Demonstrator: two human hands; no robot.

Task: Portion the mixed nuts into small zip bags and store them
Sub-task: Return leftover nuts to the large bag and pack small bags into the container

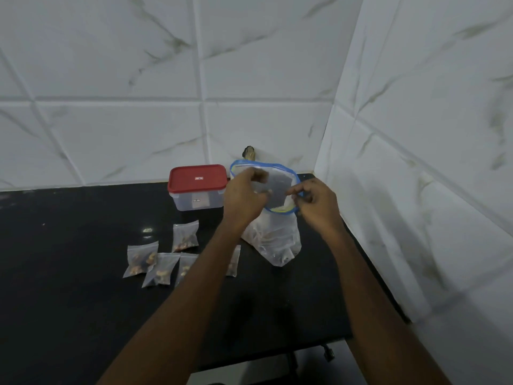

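Observation:
A large clear zip bag (273,240) with a blue rim stands open on the black table (69,273) near the back right corner, nuts dim at its bottom. Above its mouth I hold a small empty zip bag (274,190). My left hand (244,198) pinches its left edge and my right hand (316,204) pinches its right edge. Several small filled nut bags (185,236) lie flat on the table left of the big bag; my left forearm covers part of them.
A clear plastic box with a red lid (197,187) stands shut at the back, just left of the big bag. A small dark object (249,152) sits against the tiled wall behind the bag. Tiled walls close the back and right sides.

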